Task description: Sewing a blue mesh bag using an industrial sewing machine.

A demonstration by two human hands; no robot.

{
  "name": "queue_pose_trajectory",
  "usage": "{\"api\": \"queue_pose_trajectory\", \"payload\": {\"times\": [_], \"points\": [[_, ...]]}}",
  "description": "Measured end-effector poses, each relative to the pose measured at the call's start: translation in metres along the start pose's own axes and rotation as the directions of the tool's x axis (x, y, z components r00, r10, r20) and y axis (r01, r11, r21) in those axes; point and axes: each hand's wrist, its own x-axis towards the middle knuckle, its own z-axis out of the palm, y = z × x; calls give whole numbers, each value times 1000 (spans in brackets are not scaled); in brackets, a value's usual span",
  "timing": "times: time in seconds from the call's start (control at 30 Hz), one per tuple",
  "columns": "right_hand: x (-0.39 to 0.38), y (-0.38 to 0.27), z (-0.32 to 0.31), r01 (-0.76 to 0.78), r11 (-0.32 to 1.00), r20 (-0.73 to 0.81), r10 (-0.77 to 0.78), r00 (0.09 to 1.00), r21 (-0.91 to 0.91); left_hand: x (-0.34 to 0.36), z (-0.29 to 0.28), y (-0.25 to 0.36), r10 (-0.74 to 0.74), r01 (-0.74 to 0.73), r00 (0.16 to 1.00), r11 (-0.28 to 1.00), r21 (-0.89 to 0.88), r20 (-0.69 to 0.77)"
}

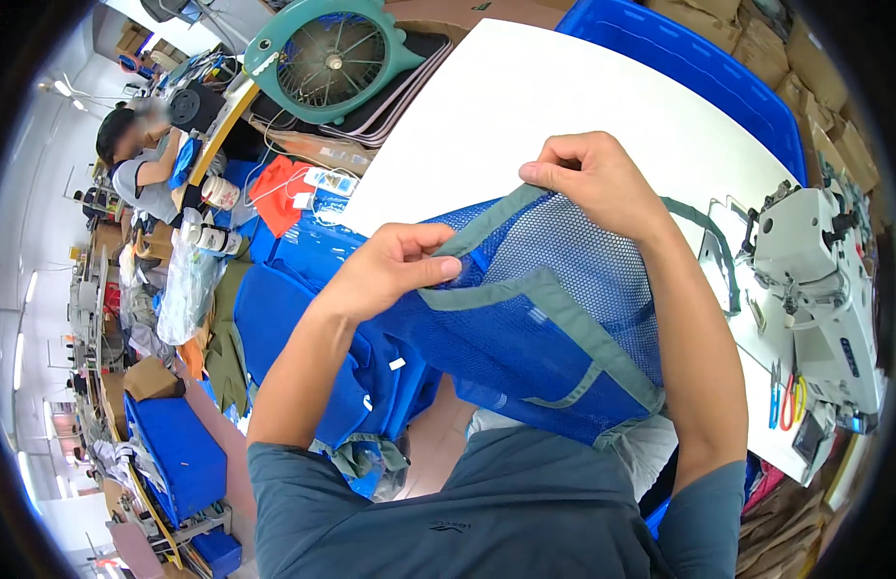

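I hold a blue mesh bag (525, 347) with grey-green binding over the front edge of the white table (487, 106). My left hand (400, 265) pinches the bound edge at the bag's left corner. My right hand (588, 183) pinches the same strip of binding higher up and to the right, with thumb and bent fingers. The bag hangs below my hands toward my lap. A grey-green strap (718, 236) lies on the table right of it.
A white sewing machine (814, 270) and scissors (787, 405) sit at right. A blue tub (699, 68) and fan (327, 63) stand behind. Blue fabric pieces (284, 318) pile at left, near a blue bin (183, 463). A co-worker (149, 183) sits at a far-left bench.
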Motion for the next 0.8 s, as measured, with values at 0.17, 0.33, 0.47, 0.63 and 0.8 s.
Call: {"api": "queue_pose_trajectory", "payload": {"times": [0.17, 0.33, 0.47, 0.63, 0.8], "points": [[-6, 10, 4, -80, 997, -25, 80, 996, 8, 1, -10, -14, 42, -35, 996, 996, -86, 78], [-6, 11, 3, -61, 998, -47, 60, 997, -16, 1, -9, -12, 30, -27, 997, 999, -46, 72], [-7, 11, 1, -54, 998, -63, 52, 997, -33, 3, -8, -5, 29, -29, 996, 1000, -2, 81], [-16, 1, -8, -34, 999, -44, 36, 998, 41, -7, -3, -2, 57, -57, 997, 998, 4, 52], [-22, 10, -16, -26, 991, -43, 32, 999, 135, -8, 7, -10, 108, -105, 993, 993, 54, -50]]}}
